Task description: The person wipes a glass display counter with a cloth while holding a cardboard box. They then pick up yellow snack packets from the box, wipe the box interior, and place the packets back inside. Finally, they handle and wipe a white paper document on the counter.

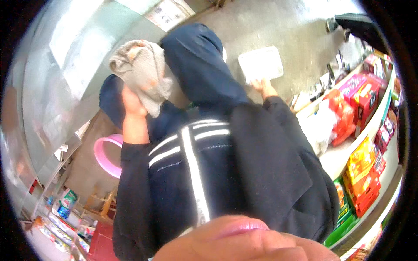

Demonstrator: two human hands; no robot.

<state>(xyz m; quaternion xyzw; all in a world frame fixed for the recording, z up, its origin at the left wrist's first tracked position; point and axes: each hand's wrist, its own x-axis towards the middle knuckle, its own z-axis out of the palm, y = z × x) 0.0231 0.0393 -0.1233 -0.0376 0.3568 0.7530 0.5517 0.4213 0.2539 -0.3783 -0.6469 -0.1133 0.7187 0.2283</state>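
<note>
My left hand is closed around a bunched beige-grey cloth with orange patches. The cloth stands up above my fingers, and one end hangs down past the palm. Out to the right, my right hand grips the near edge of a white rectangular plastic object, perhaps a tray or a lid. Glare hides its surface detail. Between my hands are my dark trousers, with one knee raised forward.
A pink plastic basin stands on the floor beside my left forearm. To the right, shelves carry a red plastic bag, red boxes and orange packets. Glass panels line the left. Another person's leg shows at the upper right.
</note>
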